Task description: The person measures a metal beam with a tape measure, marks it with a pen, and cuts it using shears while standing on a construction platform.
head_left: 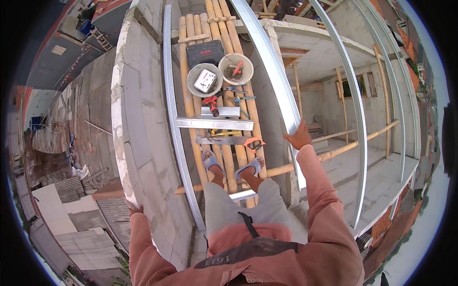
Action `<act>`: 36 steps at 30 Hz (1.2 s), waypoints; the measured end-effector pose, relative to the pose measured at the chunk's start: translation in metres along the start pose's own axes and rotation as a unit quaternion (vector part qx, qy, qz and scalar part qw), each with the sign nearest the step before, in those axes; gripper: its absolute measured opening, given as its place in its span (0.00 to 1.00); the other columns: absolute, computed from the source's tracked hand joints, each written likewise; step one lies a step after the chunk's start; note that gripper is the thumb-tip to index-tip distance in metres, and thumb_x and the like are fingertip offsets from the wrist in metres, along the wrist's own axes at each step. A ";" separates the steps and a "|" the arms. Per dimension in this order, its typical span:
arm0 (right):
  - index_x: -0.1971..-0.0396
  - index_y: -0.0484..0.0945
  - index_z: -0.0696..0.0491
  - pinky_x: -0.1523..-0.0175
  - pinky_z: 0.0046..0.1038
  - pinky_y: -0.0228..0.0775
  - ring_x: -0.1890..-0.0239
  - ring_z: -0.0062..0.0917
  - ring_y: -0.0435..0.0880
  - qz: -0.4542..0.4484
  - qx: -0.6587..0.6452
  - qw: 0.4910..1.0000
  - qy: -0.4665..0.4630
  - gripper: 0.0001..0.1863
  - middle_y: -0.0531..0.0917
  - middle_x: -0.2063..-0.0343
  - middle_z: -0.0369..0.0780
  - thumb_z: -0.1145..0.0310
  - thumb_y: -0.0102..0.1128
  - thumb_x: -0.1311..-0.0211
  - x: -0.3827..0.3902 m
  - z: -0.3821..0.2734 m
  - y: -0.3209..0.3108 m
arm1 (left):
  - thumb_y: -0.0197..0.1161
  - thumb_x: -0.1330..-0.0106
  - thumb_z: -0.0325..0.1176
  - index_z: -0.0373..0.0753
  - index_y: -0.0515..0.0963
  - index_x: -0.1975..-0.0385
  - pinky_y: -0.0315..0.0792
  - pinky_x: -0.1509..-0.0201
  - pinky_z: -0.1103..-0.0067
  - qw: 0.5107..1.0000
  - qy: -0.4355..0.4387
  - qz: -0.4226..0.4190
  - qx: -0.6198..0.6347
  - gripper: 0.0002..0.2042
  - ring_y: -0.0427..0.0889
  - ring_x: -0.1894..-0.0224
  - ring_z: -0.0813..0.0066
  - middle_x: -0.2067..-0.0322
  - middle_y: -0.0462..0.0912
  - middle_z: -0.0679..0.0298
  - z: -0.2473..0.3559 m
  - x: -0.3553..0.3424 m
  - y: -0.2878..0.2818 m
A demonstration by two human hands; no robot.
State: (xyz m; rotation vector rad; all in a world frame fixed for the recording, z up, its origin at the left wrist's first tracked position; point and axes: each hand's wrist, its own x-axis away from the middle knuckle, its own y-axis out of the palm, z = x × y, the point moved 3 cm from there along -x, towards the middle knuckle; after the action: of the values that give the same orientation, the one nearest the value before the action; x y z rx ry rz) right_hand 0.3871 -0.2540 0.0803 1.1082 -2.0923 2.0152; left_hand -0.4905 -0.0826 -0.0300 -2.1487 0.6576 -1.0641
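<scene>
My right hand (299, 136) is closed around the edge of a long silver metal channel (272, 62) that runs away from me on the right. At the left, my left hand (135, 209) grips the pale top edge of a block wall (143, 128); its fingers are partly hidden. Between my hands, a bamboo platform (229, 164) bears my sandalled feet. On it lie a handsaw (222, 140) with an orange handle, a yellow tool (226, 133), two short metal channel pieces, the longer one (214, 124) nearer me, and a red-and-black cordless drill (212, 105).
Farther along the platform stand a bucket (192, 89) holding a white box, another bucket (247, 76) with a red-handled tool, and a dark case (205, 52). Upright-looking metal channels (360, 119) and a bamboo pole (334, 153) cross the right side. Corrugated roofs (81, 209) lie below, beyond the wall.
</scene>
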 end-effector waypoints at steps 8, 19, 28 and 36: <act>0.34 0.55 0.57 0.43 0.47 0.73 0.42 0.50 0.77 0.040 0.004 0.999 0.015 0.52 0.71 0.40 0.53 0.54 0.74 0.56 0.007 0.068 0.053 | 0.54 0.32 0.60 0.39 0.78 0.41 0.66 0.33 0.62 0.941 0.211 -0.195 -0.180 0.31 0.72 0.35 0.50 0.44 0.78 0.45 0.226 0.177 -0.154; 0.38 0.64 0.58 0.54 0.44 0.79 0.51 0.45 0.82 0.125 -0.052 0.991 -0.024 0.51 0.78 0.51 0.48 0.49 0.77 0.63 0.052 0.081 0.094 | 0.40 0.38 0.78 0.35 0.55 0.28 0.63 0.31 0.56 0.524 0.361 -0.514 0.575 0.52 0.68 0.33 0.53 0.34 0.66 0.49 0.828 0.348 -0.169; 0.43 0.67 0.55 0.57 0.43 0.77 0.58 0.44 0.80 0.104 -0.042 0.993 0.028 0.46 0.78 0.57 0.46 0.57 0.75 0.69 0.230 0.184 0.120 | 0.55 0.38 0.70 0.40 0.67 0.35 0.72 0.37 0.59 0.490 0.371 -0.464 0.638 0.42 0.78 0.43 0.55 0.41 0.76 0.55 0.843 0.355 -0.207; 0.46 0.67 0.53 0.54 0.45 0.73 0.57 0.45 0.77 0.072 -0.030 0.993 0.085 0.46 0.76 0.57 0.45 0.61 0.76 0.75 0.362 0.252 0.080 | 0.64 0.39 0.64 0.30 0.67 0.38 0.81 0.52 0.62 0.674 0.349 -0.387 0.524 0.42 0.82 0.52 0.62 0.51 0.78 0.56 0.735 0.440 -0.172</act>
State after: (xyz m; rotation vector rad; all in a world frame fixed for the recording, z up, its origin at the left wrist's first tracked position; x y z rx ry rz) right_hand 0.1879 -0.6501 0.1463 0.7693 -2.1849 2.0104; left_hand 0.3818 -0.0250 -0.0249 -0.8559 -0.6256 -2.0591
